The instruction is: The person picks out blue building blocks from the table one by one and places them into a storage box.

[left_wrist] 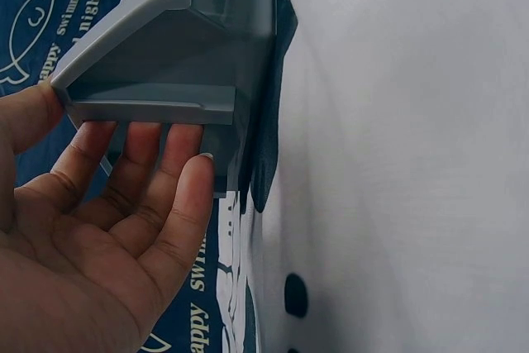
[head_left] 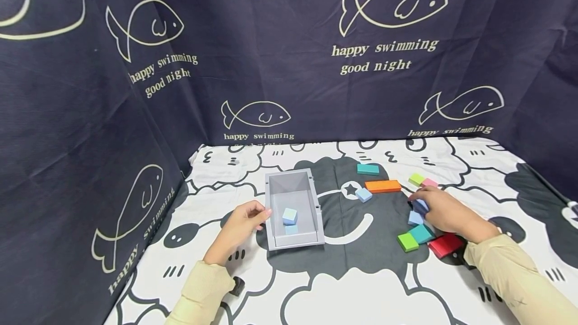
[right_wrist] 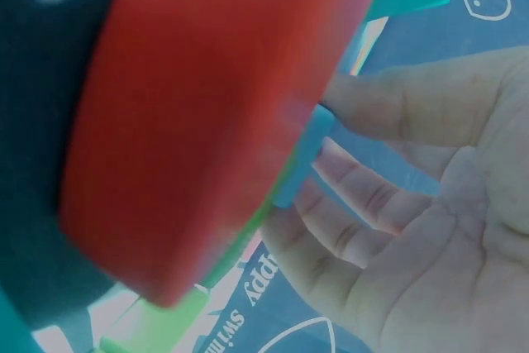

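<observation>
My left hand (head_left: 244, 222) grips the left rim of a grey plastic box (head_left: 293, 239), thumb on top and fingers beneath the edge, as the left wrist view shows. Inside the box, near its front wall, a small light-blue block with a pale green top (head_left: 290, 215) lies by another light-blue block (head_left: 291, 230). Out on the right, my right hand (head_left: 444, 212) pinches a blue block (head_left: 421, 206) between thumb and fingers. A second blue block (head_left: 415, 218) lies just in front of it. A red block (right_wrist: 207, 113) covers much of the right wrist view.
Near my right hand lie a teal block (head_left: 421, 234), a bright green block (head_left: 408, 242), and yellow-green (head_left: 417, 179) and pink (head_left: 430, 182) ones. Between box and hand are an orange block (head_left: 383, 186), a light-blue block (head_left: 364, 194) and another teal block (head_left: 368, 169). Dark curtains enclose the patterned cloth.
</observation>
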Demonstrator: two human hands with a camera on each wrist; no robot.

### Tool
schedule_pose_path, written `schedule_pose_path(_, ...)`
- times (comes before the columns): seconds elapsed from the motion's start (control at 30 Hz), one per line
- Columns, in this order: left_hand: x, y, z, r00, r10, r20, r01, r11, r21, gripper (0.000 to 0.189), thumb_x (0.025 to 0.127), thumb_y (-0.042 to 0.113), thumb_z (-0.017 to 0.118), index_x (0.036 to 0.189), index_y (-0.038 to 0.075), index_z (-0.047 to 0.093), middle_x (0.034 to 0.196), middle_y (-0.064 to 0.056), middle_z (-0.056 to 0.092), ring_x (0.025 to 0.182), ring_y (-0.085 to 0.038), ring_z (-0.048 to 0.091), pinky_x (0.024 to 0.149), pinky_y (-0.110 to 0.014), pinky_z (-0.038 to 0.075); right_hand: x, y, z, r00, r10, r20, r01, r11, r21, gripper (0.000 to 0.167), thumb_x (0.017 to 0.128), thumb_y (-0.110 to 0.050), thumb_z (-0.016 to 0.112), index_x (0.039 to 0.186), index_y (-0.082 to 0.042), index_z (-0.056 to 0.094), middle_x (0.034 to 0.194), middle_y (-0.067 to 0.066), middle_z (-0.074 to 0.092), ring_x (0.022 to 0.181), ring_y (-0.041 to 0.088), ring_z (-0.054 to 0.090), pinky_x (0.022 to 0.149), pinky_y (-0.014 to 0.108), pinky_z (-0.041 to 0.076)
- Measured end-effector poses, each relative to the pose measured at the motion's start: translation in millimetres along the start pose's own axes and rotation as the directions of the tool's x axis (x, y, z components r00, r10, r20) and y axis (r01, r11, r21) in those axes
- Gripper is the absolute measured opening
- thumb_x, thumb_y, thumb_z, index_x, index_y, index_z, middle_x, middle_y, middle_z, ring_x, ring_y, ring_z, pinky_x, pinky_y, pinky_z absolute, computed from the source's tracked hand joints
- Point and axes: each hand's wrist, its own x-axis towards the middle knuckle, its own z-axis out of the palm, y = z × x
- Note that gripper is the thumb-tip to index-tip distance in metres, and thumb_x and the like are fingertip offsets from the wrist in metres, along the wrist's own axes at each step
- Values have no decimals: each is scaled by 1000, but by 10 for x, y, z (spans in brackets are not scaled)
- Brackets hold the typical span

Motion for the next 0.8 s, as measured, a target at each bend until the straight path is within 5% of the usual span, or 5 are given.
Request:
schedule_pose_path(0.3, 11, -17, -2, 1000, -2, -1, 2, 1000, 3, 20, 96, 20, 67, 93, 1, 63, 84, -2, 60, 83, -21, 59, 74, -35, 57, -3, -28, -15, 998, -28, -54, 28, 1000, -5, 49, 62, 14, 60, 109, 3, 69, 109, 25, 58, 93, 36, 58, 78, 51, 51)
schedule_pose_path(0.6, 7, -5, -4, 1000, -5, 4, 5, 1000, -1, 19, 96, 19, 67, 94, 1, 63, 85, -2, 60, 83, -21, 58, 74, -34, 57, 9, -207, -105, 996, -26, -86, 27, 999, 20, 52, 66, 14, 57, 116, 5, 66, 121, 32, 53, 107, 45, 55, 87, 61, 48)
schedule_pose_path(0.8, 4, -2, -5, 1000, 0, 3, 0, 1000, 2, 19, 96, 19, 67, 93, 1, 63, 84, -2, 59, 82, -22, 58, 74, -34, 56, 45, -366, -166, 983, -63, -174, 71, 997, 36, 50, 71, 13, 59, 121, 5, 64, 122, 28, 55, 106, 42, 56, 89, 60, 48)
